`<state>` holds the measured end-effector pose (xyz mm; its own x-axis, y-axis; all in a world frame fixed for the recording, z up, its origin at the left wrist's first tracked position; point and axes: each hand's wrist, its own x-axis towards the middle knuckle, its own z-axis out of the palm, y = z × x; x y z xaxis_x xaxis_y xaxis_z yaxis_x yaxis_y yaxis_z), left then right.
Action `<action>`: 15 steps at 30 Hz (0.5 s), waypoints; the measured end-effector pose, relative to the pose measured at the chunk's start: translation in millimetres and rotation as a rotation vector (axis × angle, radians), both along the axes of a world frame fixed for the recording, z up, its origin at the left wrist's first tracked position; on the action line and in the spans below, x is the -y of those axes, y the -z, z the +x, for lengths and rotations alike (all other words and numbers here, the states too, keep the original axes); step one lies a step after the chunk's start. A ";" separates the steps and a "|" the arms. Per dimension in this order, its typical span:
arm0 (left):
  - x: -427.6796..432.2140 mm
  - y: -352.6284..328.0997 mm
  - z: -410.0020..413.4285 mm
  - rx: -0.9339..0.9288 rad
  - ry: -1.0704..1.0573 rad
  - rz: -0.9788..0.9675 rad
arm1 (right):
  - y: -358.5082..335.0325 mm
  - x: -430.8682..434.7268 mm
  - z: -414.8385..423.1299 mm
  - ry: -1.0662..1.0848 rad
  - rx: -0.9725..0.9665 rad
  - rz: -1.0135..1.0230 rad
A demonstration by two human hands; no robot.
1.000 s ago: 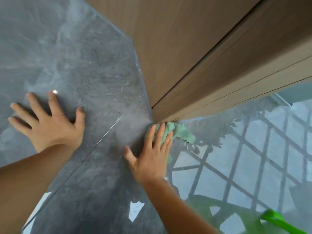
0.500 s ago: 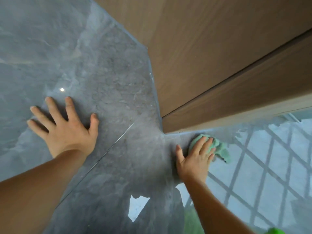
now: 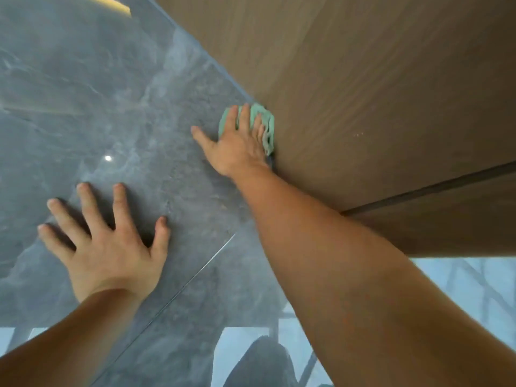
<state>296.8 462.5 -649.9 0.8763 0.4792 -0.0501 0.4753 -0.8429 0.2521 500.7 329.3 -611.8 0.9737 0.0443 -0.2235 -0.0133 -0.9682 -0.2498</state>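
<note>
Glossy grey marble floor (image 3: 92,88) — pinpoint light glare (image 3: 108,158), brown wood panelling (image 3: 377,79)

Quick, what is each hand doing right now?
Left hand: open, fingers spread flat on the grey floor.
Right hand: open, straight fingers pressing the green cloth down beside the wooden panel.

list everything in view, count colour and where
floor: 1, glossy grey marbled tiles, left and bottom
joint: 1, thin pale line in the floor, between the arms
panels: 2, brown wood, upper right, dark gap between them
cloth: 1, green, on the floor against the panels
left hand: 1, flat on the floor, fingers spread, lower left
right hand: 1, fingers pressing the cloth, centre
</note>
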 end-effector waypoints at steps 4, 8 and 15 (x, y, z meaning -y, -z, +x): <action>0.5 -0.4 -1.0 -0.007 0.001 0.005 | -3.6 2.8 36.3 -0.125 -0.034 -0.106; 1.1 -0.4 -0.3 -0.017 0.007 -0.003 | 5.7 21.3 -35.0 -0.115 0.089 -0.042; 3.3 -6.4 -3.4 -0.046 -0.004 -0.041 | -6.8 14.0 -259.6 0.173 0.026 0.103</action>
<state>293.5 459.2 -643.5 0.8705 0.4798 -0.1100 0.4910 -0.8303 0.2637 241.0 315.3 -605.0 0.9741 -0.1028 -0.2015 -0.1696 -0.9213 -0.3500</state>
